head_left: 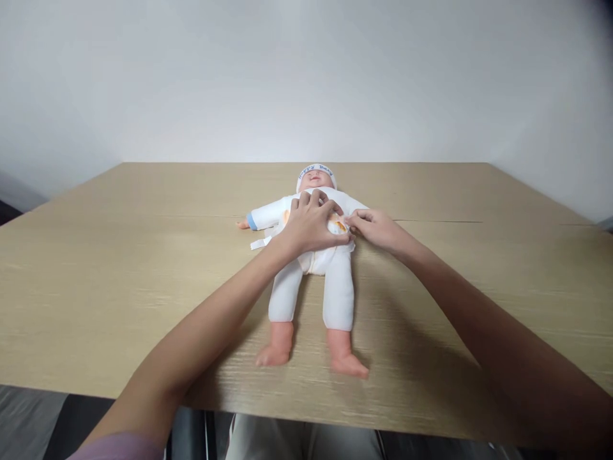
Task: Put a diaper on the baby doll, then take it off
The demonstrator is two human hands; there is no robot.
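Observation:
A baby doll (339,300) in a white suit lies on its back, its feet towards me. Around its hips is a white diaper (316,260) with an orange print at the waist. A white fastening tab (261,243) sticks out loose on the diaper's left side. My left hand (311,223) rests across the diaper's front, fingers apart and bent, thumb reaching to the right edge. At that right edge my right hand (371,227) pinches the side of the diaper between thumb and fingers. The exact bit it grips is partly hidden.
The doll lies on a wide wooden table (143,287) with a seam (440,221) running across it. A pale wall (306,76) stands behind the table. The table's front edge is close to my lap (306,441).

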